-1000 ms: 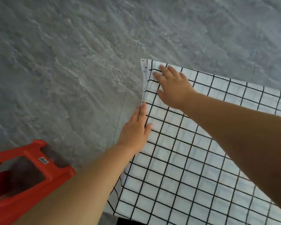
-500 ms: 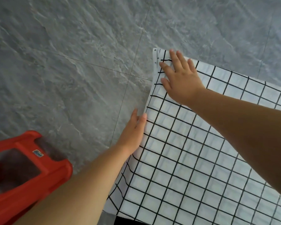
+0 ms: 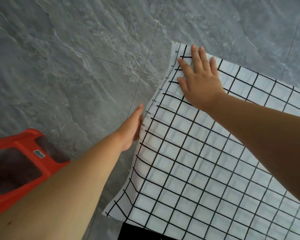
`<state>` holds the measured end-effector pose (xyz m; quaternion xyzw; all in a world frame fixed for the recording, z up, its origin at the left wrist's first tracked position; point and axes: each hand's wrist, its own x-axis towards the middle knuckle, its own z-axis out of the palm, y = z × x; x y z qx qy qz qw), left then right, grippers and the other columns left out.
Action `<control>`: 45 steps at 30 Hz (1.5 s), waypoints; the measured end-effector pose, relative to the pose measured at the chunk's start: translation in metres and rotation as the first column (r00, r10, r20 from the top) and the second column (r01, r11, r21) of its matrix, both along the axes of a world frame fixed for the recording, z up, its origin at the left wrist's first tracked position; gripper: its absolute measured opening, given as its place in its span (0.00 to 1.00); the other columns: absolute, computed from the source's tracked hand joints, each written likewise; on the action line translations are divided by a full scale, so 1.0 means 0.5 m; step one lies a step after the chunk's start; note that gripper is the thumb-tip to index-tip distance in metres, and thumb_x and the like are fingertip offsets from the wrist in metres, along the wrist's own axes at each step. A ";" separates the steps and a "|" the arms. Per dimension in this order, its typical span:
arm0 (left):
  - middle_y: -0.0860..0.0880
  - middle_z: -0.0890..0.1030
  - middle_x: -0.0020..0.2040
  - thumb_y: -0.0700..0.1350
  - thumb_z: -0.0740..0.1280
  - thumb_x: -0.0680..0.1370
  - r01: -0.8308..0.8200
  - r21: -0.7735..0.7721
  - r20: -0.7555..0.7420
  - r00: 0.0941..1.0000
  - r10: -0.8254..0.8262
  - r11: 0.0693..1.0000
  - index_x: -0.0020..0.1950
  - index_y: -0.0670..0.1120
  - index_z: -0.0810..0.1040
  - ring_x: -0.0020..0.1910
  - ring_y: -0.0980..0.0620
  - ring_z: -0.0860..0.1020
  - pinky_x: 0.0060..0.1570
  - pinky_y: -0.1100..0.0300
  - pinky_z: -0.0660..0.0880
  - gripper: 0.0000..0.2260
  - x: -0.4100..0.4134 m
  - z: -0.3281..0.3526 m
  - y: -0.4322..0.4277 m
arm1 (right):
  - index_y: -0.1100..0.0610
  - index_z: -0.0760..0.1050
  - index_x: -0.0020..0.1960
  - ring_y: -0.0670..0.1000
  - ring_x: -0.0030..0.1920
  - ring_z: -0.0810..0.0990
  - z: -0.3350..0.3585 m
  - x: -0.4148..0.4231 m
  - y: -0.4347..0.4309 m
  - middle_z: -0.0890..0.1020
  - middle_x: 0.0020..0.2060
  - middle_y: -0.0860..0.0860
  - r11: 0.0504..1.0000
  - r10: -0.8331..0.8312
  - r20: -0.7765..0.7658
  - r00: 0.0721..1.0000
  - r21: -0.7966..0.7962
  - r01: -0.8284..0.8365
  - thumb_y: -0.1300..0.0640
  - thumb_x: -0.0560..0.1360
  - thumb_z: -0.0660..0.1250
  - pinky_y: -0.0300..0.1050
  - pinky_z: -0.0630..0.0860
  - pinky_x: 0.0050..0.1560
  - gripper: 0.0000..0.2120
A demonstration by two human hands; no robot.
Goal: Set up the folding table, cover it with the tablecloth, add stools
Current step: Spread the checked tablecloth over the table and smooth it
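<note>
- Lower left of the frame: a red plastic stool (image 3: pixel 22 163) waits on the grey floor.
- Centre: the left hand (image 3: pixel 131 126), fingers straight, presses the hanging edge of the white black-grid tablecloth (image 3: pixel 206 170).
- Upper right: the right hand (image 3: pixel 200 76) lies open and flat near the cloth's corner; sweeping outward should clear wrinkles.

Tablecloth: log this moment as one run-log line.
step: smoothing tablecloth | right hand: flat on far corner | left hand: along left overhang | red stool: on floor, left
</note>
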<state>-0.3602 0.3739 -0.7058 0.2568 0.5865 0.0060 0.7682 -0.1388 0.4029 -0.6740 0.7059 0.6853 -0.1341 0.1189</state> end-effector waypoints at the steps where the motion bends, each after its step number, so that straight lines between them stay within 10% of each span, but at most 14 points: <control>1: 0.45 0.81 0.53 0.69 0.48 0.76 -0.017 -0.009 0.040 0.999 0.017 1.000 0.57 0.45 0.79 0.54 0.47 0.78 0.56 0.51 0.70 0.33 -0.007 -0.002 0.005 | 0.52 0.46 0.77 0.58 0.75 0.37 -0.001 -0.002 -0.001 0.40 0.76 0.59 1.000 0.000 0.005 1.000 0.008 0.000 0.45 0.81 0.43 0.59 0.40 0.74 0.26; 8: 0.48 0.83 0.43 0.59 0.60 0.75 -0.036 0.095 0.170 0.985 0.020 0.995 0.50 0.46 0.81 0.43 0.52 0.79 0.45 0.59 0.74 0.19 -0.065 0.033 0.036 | 0.52 0.43 0.77 0.60 0.75 0.35 -0.007 -0.021 0.014 0.38 0.76 0.58 1.000 0.009 0.057 0.998 -0.014 -0.008 0.44 0.80 0.41 0.62 0.39 0.73 0.28; 14: 0.47 0.84 0.49 0.49 0.72 0.71 0.181 0.295 -0.012 0.983 -0.185 0.938 0.51 0.46 0.82 0.50 0.50 0.81 0.53 0.59 0.76 0.11 -0.086 0.037 0.029 | 0.51 0.43 0.77 0.60 0.75 0.35 -0.016 -0.030 0.031 0.39 0.76 0.57 1.000 -0.003 0.078 0.997 -0.004 0.004 0.43 0.80 0.41 0.63 0.39 0.73 0.28; 45: 0.52 0.83 0.39 0.44 0.64 0.78 0.178 0.366 -0.323 0.945 -0.055 0.913 0.45 0.47 0.79 0.39 0.57 0.80 0.45 0.59 0.72 0.06 -0.112 0.053 0.021 | 0.55 0.42 0.77 0.56 0.76 0.39 0.008 -0.029 -0.173 0.43 0.77 0.56 0.982 -0.156 -0.102 0.982 0.093 0.166 0.40 0.79 0.45 0.54 0.39 0.74 0.32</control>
